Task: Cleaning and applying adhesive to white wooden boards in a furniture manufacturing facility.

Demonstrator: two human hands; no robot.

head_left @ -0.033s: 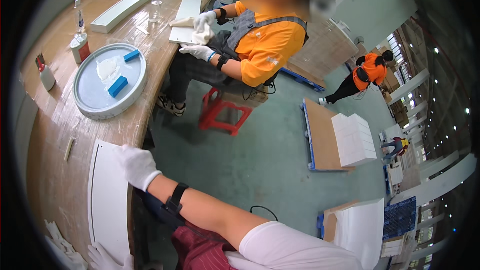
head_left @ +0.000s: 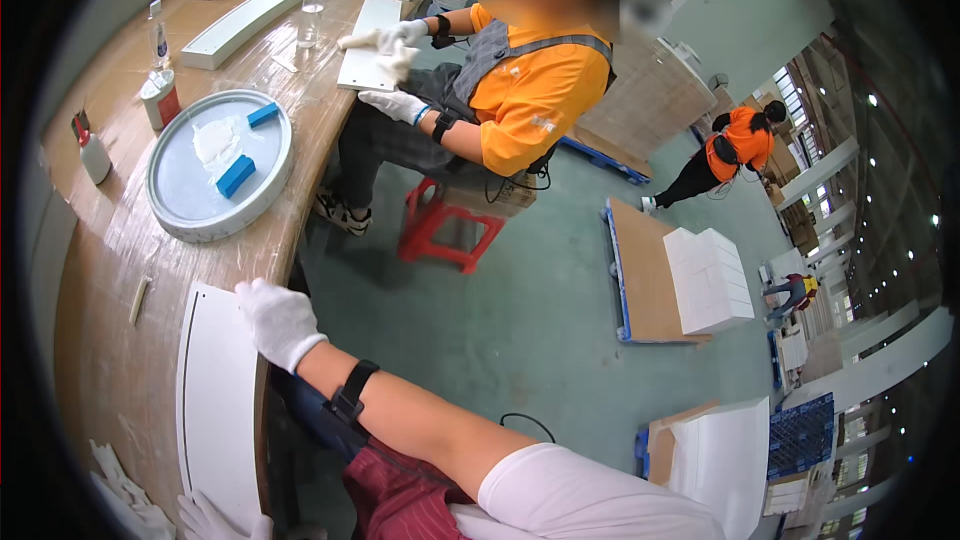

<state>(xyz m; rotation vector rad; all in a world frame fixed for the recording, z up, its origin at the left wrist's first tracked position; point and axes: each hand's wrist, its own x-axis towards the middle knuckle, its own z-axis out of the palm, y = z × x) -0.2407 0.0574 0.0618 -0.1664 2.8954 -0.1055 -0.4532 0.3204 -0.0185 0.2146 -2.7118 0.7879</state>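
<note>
A long white board (head_left: 215, 390) with a dark groove along its left side lies on the table before me. My right hand (head_left: 280, 325), in a white glove, is at the board's far right edge with its fingers curled closed; whatever they may hold is hidden. At the near end, my left hand (head_left: 212, 518), also gloved, rests on the board with its fingers apart, partly cut off by the lower rim. Loose white gloves (head_left: 125, 485) lie to its left.
Farther along the film-covered table (head_left: 110, 270) are a round lid (head_left: 165, 215) bearing white paste and two blue blocks, bottles (head_left: 95, 155) and a curved white piece (head_left: 245, 25). Across the corner, a seated co-worker (head_left: 540, 90) wipes a white panel (head_left: 368, 65) with a cloth. A red stool (head_left: 450, 240) stands beyond.
My right hand has shifted slightly farther away and to the right along the board's edge. The co-worker's hand with the cloth has moved a little. My left hand stays nearly in place.
</note>
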